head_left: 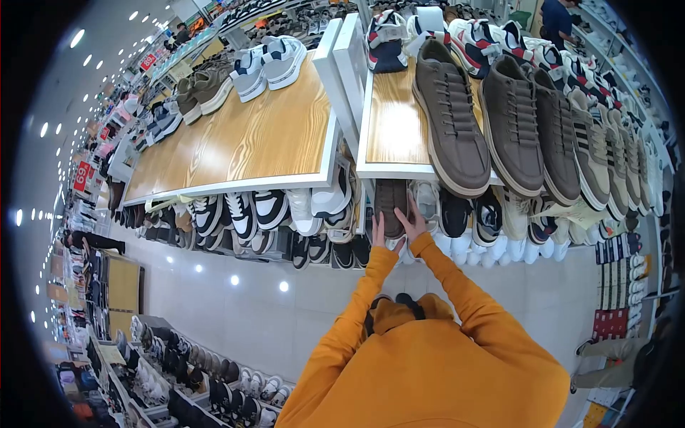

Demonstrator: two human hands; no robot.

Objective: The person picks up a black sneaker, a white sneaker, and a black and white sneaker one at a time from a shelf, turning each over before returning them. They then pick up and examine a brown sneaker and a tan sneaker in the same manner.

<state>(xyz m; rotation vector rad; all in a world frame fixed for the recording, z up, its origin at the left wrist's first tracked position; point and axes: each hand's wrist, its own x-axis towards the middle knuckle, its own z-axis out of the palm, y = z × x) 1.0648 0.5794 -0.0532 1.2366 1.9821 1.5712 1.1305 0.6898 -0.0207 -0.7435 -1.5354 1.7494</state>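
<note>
Brown shoe (390, 205) lies between left hand (379, 235) and right hand (413, 225); their grip unclear.

Shelf (397, 170) above fingers (412, 223), shoes (426, 197) either side, open floor (214, 299) leftward

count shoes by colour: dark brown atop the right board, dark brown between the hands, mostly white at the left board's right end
Dark brown shoes, atop right board: 3
Dark brown shoe, between left hand and right hand: 1
Mostly white shoes, left board: 2
Total: 6
</note>
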